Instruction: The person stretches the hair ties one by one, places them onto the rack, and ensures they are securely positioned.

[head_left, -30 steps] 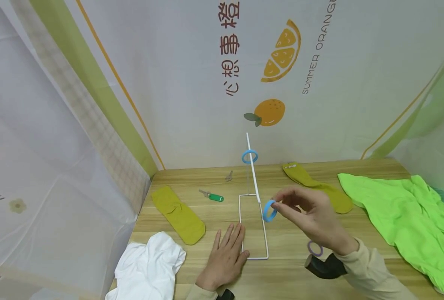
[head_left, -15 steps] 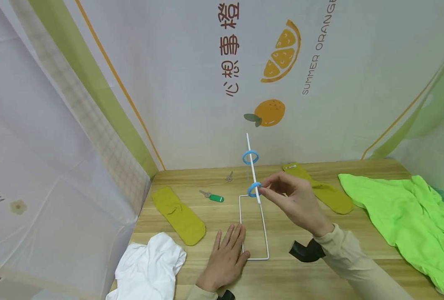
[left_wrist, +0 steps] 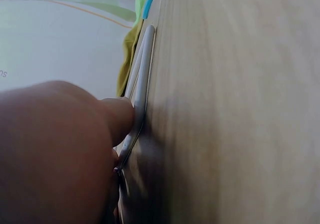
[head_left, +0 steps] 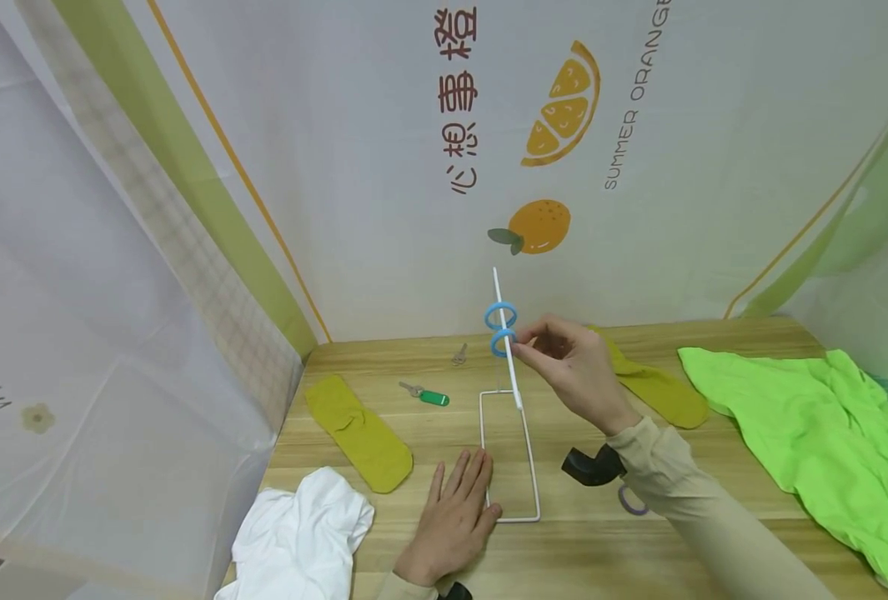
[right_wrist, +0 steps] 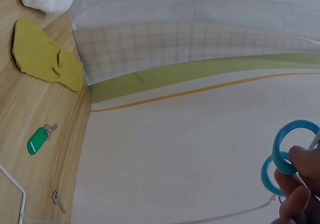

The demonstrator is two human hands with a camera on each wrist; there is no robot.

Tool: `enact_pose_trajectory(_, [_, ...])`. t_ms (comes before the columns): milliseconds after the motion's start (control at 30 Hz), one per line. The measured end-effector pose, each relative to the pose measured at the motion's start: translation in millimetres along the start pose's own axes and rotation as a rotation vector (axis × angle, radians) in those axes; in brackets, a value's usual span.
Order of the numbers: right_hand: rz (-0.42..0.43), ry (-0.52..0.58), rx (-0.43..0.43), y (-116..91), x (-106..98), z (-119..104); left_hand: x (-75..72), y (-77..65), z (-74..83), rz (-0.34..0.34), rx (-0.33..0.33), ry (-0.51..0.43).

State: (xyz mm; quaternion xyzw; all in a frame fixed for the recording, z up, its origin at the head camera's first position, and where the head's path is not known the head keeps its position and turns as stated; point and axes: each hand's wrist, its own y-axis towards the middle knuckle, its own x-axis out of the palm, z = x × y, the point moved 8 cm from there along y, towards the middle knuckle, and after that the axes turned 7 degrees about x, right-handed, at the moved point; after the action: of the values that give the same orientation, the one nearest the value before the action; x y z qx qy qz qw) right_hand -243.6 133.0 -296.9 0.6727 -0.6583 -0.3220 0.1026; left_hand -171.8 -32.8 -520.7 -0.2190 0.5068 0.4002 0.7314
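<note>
My right hand (head_left: 574,371) pinches a light-blue ring (head_left: 493,345) between thumb and fingertips, and the ring is around the white rod (head_left: 514,379) of a wire stand. Just beyond it, a second blue ring (head_left: 487,317) hangs on the same rod. The right wrist view shows the pinched ring (right_wrist: 278,144) close to the other ring (right_wrist: 265,179). My left hand (head_left: 451,521) lies flat, straight fingers on the left side of the stand's rectangular base (head_left: 531,467). In the left wrist view my thumb (left_wrist: 122,116) touches the base wire (left_wrist: 144,69).
A purple ring (head_left: 624,502) lies near the right sleeve. Around the stand are keys with a green tag (head_left: 433,398), a loose key (head_left: 460,354), two mustard socks (head_left: 361,433) (head_left: 661,392), a white cloth (head_left: 301,533) and a bright green cloth (head_left: 774,425).
My right hand has brought the pinched ring from beside the rod's near end onto the rod, then slid it away toward the other ring. My left hand stays put.
</note>
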Motion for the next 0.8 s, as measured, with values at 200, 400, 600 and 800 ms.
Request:
enact_pose_trajectory(200, [0.032, -0.029, -0.012, 7, 0, 4, 0.7, 0.3, -0.7, 0.001, 0.0, 0.0])
enact_pose_trajectory(400, [0.056, -0.032, -0.025, 11, 0, 7, 1.4, 0.4, -0.7, 0.001, 0.0, 0.002])
enact_pose_trajectory(600, [0.056, 0.018, -0.013, 10, -1, 10, 0.8, 0.2, 0.0, 0.002, 0.002, 0.005])
enact_pose_trajectory(800, [0.039, 0.002, 0.057, -6, -13, 23, 0.0, -0.3, 0.1, 0.024, 0.02, 0.008])
